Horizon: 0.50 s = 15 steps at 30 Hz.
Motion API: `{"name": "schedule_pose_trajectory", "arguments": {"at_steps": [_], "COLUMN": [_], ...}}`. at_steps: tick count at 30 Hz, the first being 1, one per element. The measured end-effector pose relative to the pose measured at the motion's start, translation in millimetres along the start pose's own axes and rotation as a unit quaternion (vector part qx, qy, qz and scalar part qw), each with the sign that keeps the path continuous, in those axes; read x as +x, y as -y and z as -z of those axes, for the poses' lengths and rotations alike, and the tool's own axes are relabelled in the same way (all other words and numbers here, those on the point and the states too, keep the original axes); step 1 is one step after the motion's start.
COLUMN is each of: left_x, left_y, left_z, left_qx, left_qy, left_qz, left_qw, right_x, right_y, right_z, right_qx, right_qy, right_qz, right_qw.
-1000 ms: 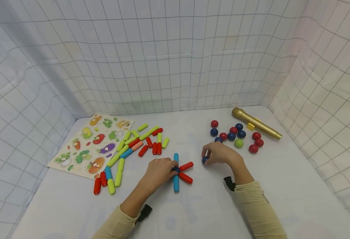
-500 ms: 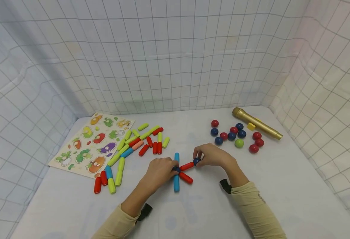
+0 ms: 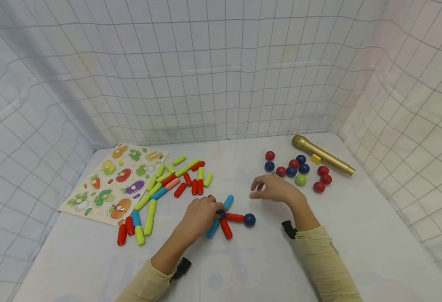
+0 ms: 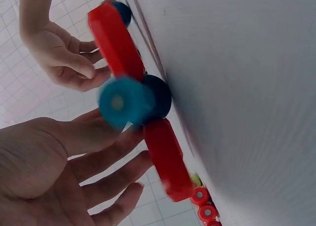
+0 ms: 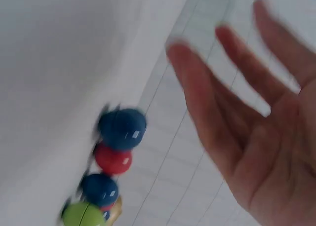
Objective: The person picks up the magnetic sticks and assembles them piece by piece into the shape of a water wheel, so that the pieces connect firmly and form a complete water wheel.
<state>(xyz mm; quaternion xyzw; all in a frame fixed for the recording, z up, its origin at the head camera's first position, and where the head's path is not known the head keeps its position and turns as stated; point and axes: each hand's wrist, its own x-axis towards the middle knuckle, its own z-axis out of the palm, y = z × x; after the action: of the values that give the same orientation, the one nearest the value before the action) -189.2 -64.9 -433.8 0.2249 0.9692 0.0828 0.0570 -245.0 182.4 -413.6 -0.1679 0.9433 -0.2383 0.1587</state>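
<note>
The left hand pinches the centre ball of the rod star on the desk; the right hand holds nothing, fingers apart. Joining the end ball seems the step; next probably calls for a loose ball.

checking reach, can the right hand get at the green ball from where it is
Likely yes: the right hand holds nothing, and the green ball lies close by with nothing seen on top.
</note>
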Motion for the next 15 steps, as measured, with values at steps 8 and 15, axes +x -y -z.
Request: {"name": "schedule_pose_trajectory", "arguments": {"at_steps": [8,15], "left_x": [-0.9,-1.3], "left_y": [1.0,-1.2], "left_z": [0.2,0.5], "left_qx": [-0.007,-0.003], "left_qy": [-0.014,-0.026], "left_qz": [0.000,-0.012], "left_qw": [0.9999,0.9996], "right_x": [2.5,4.2], "right_y": [-29.9,-37.0], "right_z": [11.4,6.3], "right_qx": [-0.077,-0.094], "right_qy": [-0.129,-0.115], "right_qz": [-0.050,-0.067], "right_qw": [0.9874,0.9867]}}
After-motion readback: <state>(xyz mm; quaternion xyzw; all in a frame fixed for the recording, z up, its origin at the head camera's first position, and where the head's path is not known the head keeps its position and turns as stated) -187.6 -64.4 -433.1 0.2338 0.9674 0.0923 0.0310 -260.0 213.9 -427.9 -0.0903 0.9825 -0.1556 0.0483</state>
